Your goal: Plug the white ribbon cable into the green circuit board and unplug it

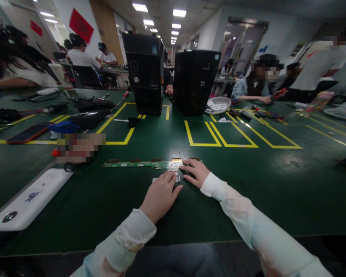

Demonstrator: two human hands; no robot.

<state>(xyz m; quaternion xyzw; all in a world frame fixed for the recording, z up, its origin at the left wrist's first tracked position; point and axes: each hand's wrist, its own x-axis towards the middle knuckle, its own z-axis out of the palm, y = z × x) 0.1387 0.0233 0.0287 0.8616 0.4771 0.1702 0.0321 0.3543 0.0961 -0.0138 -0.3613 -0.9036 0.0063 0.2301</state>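
Observation:
A long, narrow green circuit board (129, 164) lies crosswise on the dark green table, with copper-coloured tabs along its far edge. My right hand (196, 173) rests at its right part, fingers spread, the fingertips touching the board. Just in front of the board, my left hand (161, 194) lies over a small pale flat piece (155, 179), its fingers stretched forward and the thumb apart. That piece is mostly hidden under the fingers. A light-coloured connector (173, 169) shows between the left fingertips and the board; whether the two parts are joined I cannot tell.
Two black computer towers (147, 77) (194, 82) stand at the back. On the left are a white panel-like device (31, 202), a phone (29, 132) and cables. A white basket (218, 104) sits behind yellow tape outlines (236, 146). Other people sit around.

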